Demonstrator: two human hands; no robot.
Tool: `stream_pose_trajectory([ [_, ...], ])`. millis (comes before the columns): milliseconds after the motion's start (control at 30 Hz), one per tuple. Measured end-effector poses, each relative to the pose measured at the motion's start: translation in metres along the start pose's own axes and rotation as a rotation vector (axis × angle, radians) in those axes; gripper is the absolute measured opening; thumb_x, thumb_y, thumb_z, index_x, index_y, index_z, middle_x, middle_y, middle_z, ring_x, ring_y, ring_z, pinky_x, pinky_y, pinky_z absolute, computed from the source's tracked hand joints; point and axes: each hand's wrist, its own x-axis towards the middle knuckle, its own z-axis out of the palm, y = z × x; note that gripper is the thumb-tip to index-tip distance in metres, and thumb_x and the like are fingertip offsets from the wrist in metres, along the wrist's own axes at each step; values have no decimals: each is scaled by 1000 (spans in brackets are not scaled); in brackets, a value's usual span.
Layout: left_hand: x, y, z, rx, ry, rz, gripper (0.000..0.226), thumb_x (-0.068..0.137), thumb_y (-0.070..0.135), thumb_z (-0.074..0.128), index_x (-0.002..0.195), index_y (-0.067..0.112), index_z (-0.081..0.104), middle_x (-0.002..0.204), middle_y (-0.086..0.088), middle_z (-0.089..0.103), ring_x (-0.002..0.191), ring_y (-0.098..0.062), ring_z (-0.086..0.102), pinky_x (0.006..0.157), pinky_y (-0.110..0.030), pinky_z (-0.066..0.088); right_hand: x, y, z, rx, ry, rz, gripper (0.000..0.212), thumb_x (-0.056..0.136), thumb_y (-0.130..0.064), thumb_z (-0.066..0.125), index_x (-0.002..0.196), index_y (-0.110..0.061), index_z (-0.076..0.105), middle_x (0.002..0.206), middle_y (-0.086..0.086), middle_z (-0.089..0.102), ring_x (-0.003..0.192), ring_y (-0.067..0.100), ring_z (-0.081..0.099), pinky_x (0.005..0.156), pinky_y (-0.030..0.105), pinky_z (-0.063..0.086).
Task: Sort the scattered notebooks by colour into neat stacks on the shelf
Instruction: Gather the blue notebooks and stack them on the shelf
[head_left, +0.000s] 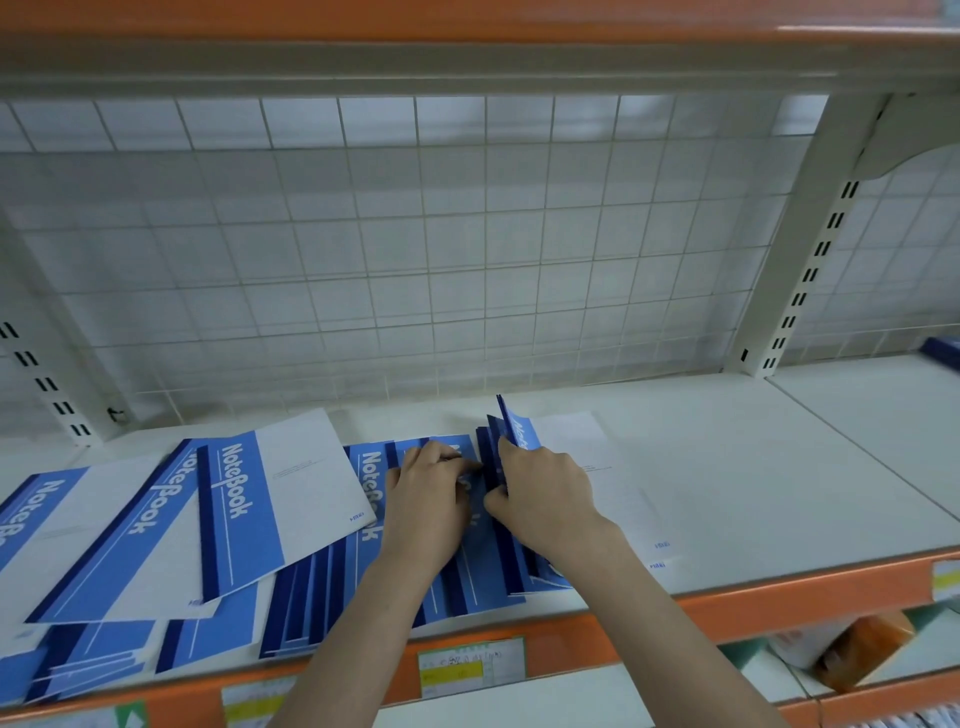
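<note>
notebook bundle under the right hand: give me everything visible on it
The bundle of notebooks is a few thin paper-cover books, light blue with dark blue spine bands and part of a white title. It is tilted up on edge, spines toward the left, over flat blue notebooks on the white shelf. The right hand grips it from the right; the left hand fingers touch its spine side.

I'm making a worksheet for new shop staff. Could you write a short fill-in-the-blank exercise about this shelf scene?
1. The scattered blue-and-white paper notebooks bear the printed word ____.
2. The right hand grips a tilted bunch of notebooks by their dark blue ____.
3. The front edge of the white metal shelf is coloured ____.

Missing words: NoteBook; spines; orange
</note>
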Motion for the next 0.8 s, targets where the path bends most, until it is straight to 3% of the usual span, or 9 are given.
stream_pose_trajectory([
  [100,-1,0,-1,1,-1,7,39,91,13,50,122,32,61,120,9,51,116,-13,40,97,-30,27,2,1,2,-68,8,11,39,97,-19,39,134,-6,37,103,14,64,89,29,62,58,27,37],
  [200,-1,3,-2,-1,48,14,31,95,16,47,118,29,64,116,7,56,114,-14,45,98,-32,28,5,2,-7,77,12,62,36,99,-14,36,133,-2,35,106,16,63,94,31,62,66,30,40],
  [267,-3,6,-4,-82,122,31,24,96,18,48,105,25,69,101,3,64,100,-16,56,90,-33,35,5,-4,-16,224,31,64,36,100,-13,35,133,-1,35,104,18,63,93,33,62,69,32,42],
  [333,-4,8,-9,-426,143,18,29,98,18,45,81,28,67,75,2,67,72,-16,61,70,-31,45,3,-16,-21,331,46,24,42,99,-12,35,139,-3,30,103,18,63,91,33,61,73,33,44],
  [400,-6,12,-19,-784,107,-50,47,102,27,37,65,37,64,55,6,61,52,-6,55,51,-19,42,0,-30,-21,438,55,-28,56,99,-13,34,150,-12,10,97,17,65,82,30,61,73,34,47],
  [500,-8,14,-27,-914,55,-131,56,100,45,29,57,46,64,47,15,57,45,3,51,45,-9,35,0,-40,-20,511,67,-80,73,99,-13,35,149,-23,-17,88,15,66,73,28,61,70,36,52],
  [567,-6,10,-28,-927,19,-189,53,93,59,29,58,43,65,51,14,61,49,2,56,48,-11,38,3,-39,-21,577,46,-98,73,98,-13,36,149,-24,-16,81,13,63,71,27,59,66,35,50],
  [667,-3,3,-29,-1002,-39,-256,51,84,69,38,75,29,70,75,5,71,75,-9,68,69,-23,51,7,-32,-18,659,-35,-108,63,98,-16,36,151,-20,3,79,7,59,72,23,55,67,29,43],
  [800,0,1,-33,-1028,-88,-266,15,90,17,58,97,24,69,89,2,73,85,-13,70,68,-21,51,9,-15,-8,666,-30,-31,50,97,-14,38,145,-17,28,110,9,66,94,26,60,80,29,44],
])
